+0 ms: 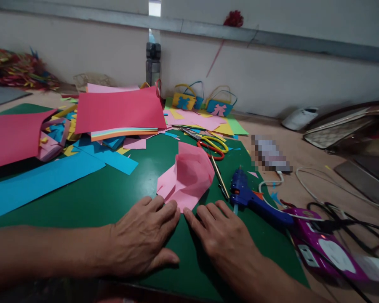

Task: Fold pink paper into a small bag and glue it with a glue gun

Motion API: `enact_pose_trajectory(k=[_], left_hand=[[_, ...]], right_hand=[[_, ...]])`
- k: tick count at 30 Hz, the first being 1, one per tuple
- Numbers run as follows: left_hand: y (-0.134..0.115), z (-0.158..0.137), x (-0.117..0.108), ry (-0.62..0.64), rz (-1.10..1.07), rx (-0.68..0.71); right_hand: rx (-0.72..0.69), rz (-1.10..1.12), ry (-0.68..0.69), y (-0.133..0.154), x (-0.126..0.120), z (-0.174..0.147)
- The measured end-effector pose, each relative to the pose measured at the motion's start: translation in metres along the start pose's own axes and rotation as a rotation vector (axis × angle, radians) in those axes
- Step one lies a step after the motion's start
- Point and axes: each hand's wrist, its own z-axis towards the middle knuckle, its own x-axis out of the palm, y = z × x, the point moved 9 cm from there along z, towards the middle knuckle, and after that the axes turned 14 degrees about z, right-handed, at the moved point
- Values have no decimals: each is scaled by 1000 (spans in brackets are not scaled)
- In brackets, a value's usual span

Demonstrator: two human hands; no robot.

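Note:
A folded pink paper piece (194, 172) stands on the green board (139, 176), its open hollow turned up and its near end lying flat. My left hand (148, 235) rests palm down at its near left edge, fingertips pressing on the paper and thumb spread apart. Close beside it, my right hand (224, 231) lies with its fingers apart, one fingertip touching the near edge of the pink paper. Neither hand is closed around anything. Just beyond the right fingers lie a thin pen-like tool (219, 176) and a blue glue gun (252, 204).
Red-and-yellow-handled scissors (213, 147) lie behind the pink piece. Blue strips (47, 181) and a stack of coloured sheets (121, 111) are at left. Small paper bags (219, 107) stand at the back. A purple power strip (325, 248) with cables is at right.

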Motion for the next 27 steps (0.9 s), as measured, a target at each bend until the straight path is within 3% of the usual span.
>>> enact_pose_trajectory(k=[9, 15, 27], left_hand=[[-2, -1, 0, 11, 43, 30], [-4, -4, -1, -69, 104, 38], [-3, -2, -1, -89, 146, 25]], right_hand=[[25, 5, 73, 3, -3, -2], [50, 36, 130, 7, 5, 2], [-128, -32, 237, 14, 11, -6]])
